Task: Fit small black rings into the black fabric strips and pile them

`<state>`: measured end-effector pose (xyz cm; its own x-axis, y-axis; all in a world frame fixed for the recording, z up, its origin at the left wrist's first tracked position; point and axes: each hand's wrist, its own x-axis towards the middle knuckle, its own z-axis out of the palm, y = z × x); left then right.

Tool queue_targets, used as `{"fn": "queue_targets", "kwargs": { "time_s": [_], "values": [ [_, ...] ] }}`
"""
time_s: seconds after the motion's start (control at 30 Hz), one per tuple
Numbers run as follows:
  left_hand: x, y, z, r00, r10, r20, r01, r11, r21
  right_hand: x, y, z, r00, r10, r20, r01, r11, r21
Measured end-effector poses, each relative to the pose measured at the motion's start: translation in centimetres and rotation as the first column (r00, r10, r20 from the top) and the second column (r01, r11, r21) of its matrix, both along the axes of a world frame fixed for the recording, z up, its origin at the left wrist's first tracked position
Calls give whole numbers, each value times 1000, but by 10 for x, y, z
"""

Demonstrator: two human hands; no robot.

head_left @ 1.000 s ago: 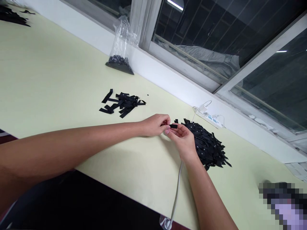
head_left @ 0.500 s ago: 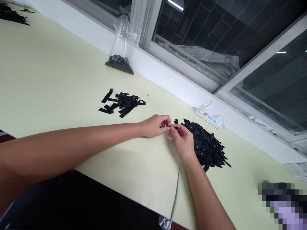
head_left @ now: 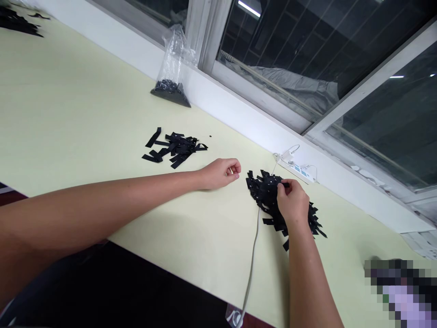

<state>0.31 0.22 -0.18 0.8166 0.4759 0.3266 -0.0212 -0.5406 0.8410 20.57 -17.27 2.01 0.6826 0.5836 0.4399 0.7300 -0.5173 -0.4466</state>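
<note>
My left hand (head_left: pixel 221 173) hovers over the table between two heaps of black strips, its fingers curled towards the thumb; anything between the fingertips is too small to make out. On the right, my right hand (head_left: pixel 294 200) is over the large heap of black strips (head_left: pixel 268 196), thumb and forefinger pinching a black strip (head_left: pixel 286 183). Small light dots show on several strips in that heap. A smaller heap of black strips (head_left: pixel 182 146) lies beyond my left forearm.
A clear plastic bag (head_left: pixel 170 86) with black pieces stands by the white ledge. A power strip (head_left: pixel 298 171) lies beside the large heap, and a pale cable (head_left: pixel 252 259) runs to the table's front edge. More black material (head_left: pixel 18 23) lies far left. A blurred-out patch covers the lower right.
My right hand has moved right, away from my left hand, onto the large heap. The dark strip between both hands is gone from there. My left hand has shifted slightly up and stayed curled.
</note>
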Motion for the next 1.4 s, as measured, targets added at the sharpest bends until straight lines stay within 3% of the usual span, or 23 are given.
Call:
{"fn": "queue_targets", "kwargs": {
  "time_s": [0.17,0.37,0.6,0.7,0.8,0.87,0.93,1.0,1.07,1.13,1.27,1.4],
  "values": [
    [-2,4,-1,1000,25,-6,-24,998,65,26,-8,-9,990,-122,67,128,987,-96],
    [-2,10,-4,1000,-22,20,19,988,152,33,-10,-13,976,-215,44,219,965,-145],
    [-4,11,-3,1000,-16,0,16,970,244,34,-12,-13,961,-268,60,273,956,-104],
    [-3,12,-3,999,43,-29,-32,948,316,30,-12,-13,951,-285,120,291,956,-38],
    [-4,16,-1,979,193,-58,-147,882,448,25,-10,-12,929,-321,186,316,947,53],
    [-6,22,2,942,323,-91,-219,796,564,21,-8,-11,925,-310,219,295,950,101],
    [-10,32,8,873,467,-143,-263,697,667,18,-6,-12,932,-271,239,248,961,122],
    [-16,46,12,765,603,-227,-290,637,715,15,-4,-13,943,-223,248,199,973,120],
    [-20,59,14,644,675,-361,-296,654,696,12,-2,-15,951,-180,253,157,982,108],
    [-23,69,13,589,669,-453,-276,693,666,9,0,-17,955,-149,255,128,987,97],
    [-24,77,12,625,624,-469,-221,717,661,6,2,-17,962,-123,243,103,990,95],
    [-24,77,12,652,620,-436,-245,717,653,4,2,-17,963,-114,245,89,990,112]
  ]
}}
